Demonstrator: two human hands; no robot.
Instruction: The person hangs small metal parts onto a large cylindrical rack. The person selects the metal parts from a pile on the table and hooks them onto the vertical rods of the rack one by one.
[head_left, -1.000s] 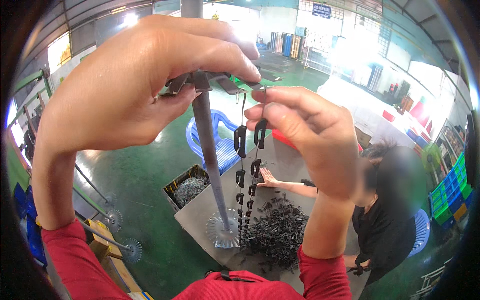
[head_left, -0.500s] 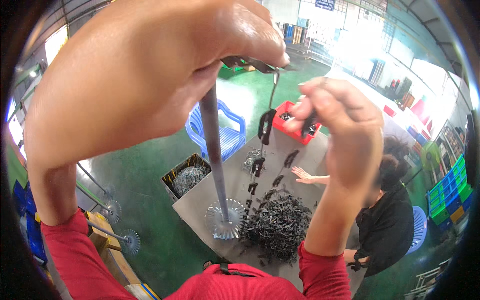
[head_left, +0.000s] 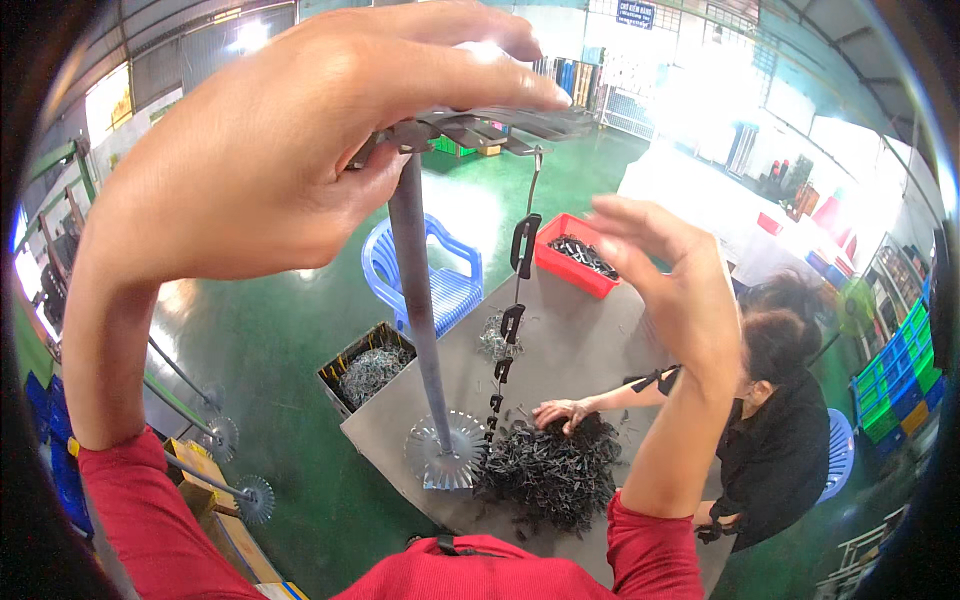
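Observation:
My left hand (head_left: 250,150) is closed round the edge of a slotted metal disc (head_left: 485,130), fingers above and thumb below. This disc tops a grey upright pole (head_left: 413,260), which has a second toothed disc (head_left: 440,465) at its lower end. From the upper disc's right rim hangs a wire strand of small black clip-like parts (head_left: 524,246). To the right of that strand my right hand (head_left: 690,275) is raised, thumb and fingers apart, with nothing visible in it. Below lies a pile of black parts (head_left: 555,475) on the grey table (head_left: 390,450).
Black parts fill a red bin (head_left: 575,275) on the table's far side. A crate of metal pieces (head_left: 370,375) and a blue chair (head_left: 440,295) stand beyond the left edge. At right, a co-worker in black (head_left: 780,450) reaches into the pile with one hand (head_left: 563,412).
The dark part has left my right hand, whose fingers have opened. A second strand no longer shows separately. My left-hand fingers have lifted and straightened. The co-worker's hand moved onto the pile.

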